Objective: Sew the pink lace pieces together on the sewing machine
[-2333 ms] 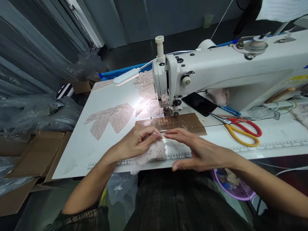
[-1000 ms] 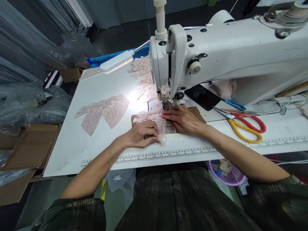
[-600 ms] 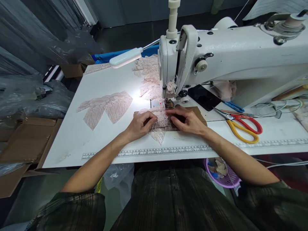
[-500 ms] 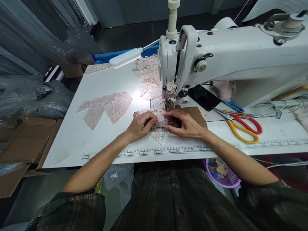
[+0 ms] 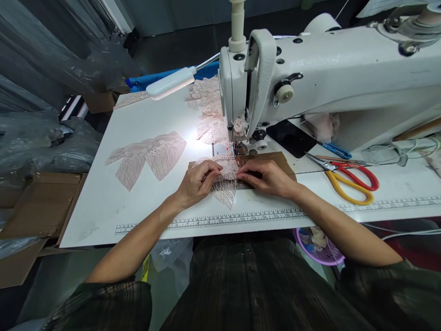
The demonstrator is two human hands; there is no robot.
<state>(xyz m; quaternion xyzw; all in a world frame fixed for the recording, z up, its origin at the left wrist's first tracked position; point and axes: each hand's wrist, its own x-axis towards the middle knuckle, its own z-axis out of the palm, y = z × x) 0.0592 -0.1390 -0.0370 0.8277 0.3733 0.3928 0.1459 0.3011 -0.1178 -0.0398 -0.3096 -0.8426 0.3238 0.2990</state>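
Note:
A pale pink lace piece (image 5: 224, 190) lies just in front of the sewing machine (image 5: 237, 92), over a strip of brown tape or card on the table. My left hand (image 5: 200, 180) pinches its left side between thumb and fingers. At its right edge, my right hand (image 5: 267, 177) pinches the lace with thumb and forefinger. The needle and presser foot (image 5: 237, 149) stand right behind the lace; whether they touch it I cannot tell. Another lace piece (image 5: 161, 154) with pointed ends lies flat on the left.
More lace (image 5: 208, 108) is bunched behind the needle. Right of it lie a black phone (image 5: 292, 138), blue snips (image 5: 336, 151) and red-and-yellow-handled scissors (image 5: 351, 184). A lamp (image 5: 170, 82) lights the table. A printed ruler (image 5: 206, 221) runs along the front edge, above a purple basket (image 5: 325, 255).
My right thumb and forefinger have come together on the lace's right edge, where they were apart before. My left hand keeps its pinch. The whole view has shifted slightly.

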